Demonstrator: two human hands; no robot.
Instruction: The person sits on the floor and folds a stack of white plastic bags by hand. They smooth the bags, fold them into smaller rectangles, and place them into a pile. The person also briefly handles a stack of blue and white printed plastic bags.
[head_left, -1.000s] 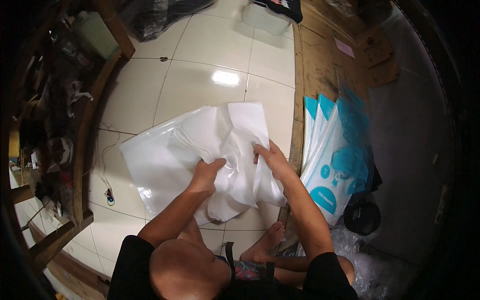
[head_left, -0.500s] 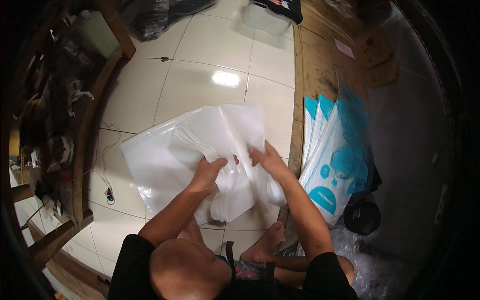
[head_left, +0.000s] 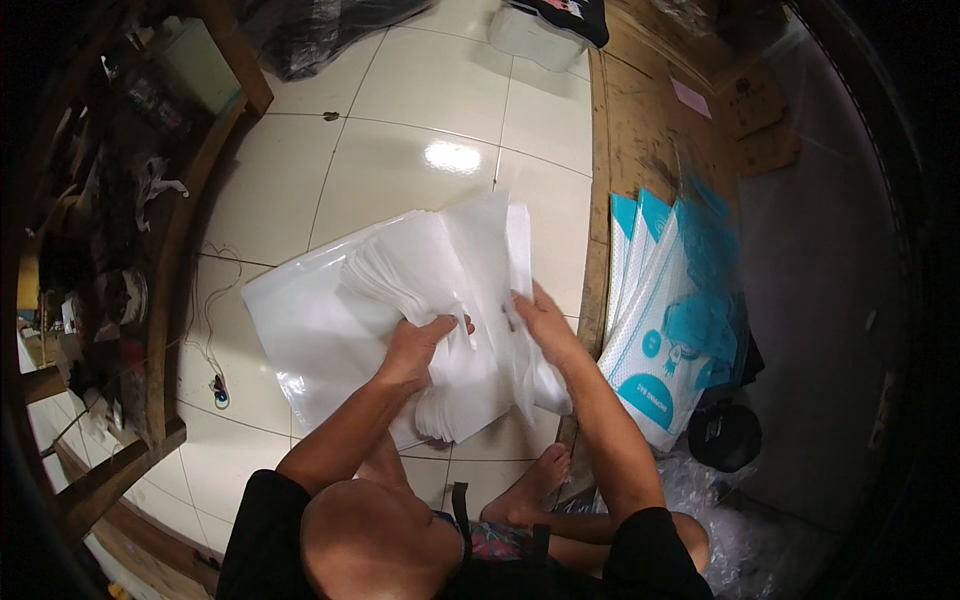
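A thick fanned stack of thin white sheets [head_left: 400, 262] lies in front of me. My left hand [head_left: 412, 352] is closed around the stack, its thumb on top and fingertips showing past a fold. To the right, my right hand [head_left: 543, 325] pinches raised sheets near their right edge. Between the two hands one thin, see-through sheet [head_left: 478, 235] stands up from the stack. Beneath everything a larger glossy white plastic sheet [head_left: 300, 300] spreads out to the left.
Tiled floor [head_left: 400, 170] surrounds the sheets. On the right, teal-and-white printed bags [head_left: 650, 350] rest by a wooden board [head_left: 650, 130], with a round black object [head_left: 724, 436] and crumpled clear plastic [head_left: 690, 500] nearer me. A wooden rack [head_left: 190, 220] with clutter stands left; a loose cord [head_left: 207, 320] lies beside it.
A thin sheet between my hands has lifted and now stands more upright. My right hand has shifted slightly to the right, the sheets bunching near it. My left hand stays nearly in place.
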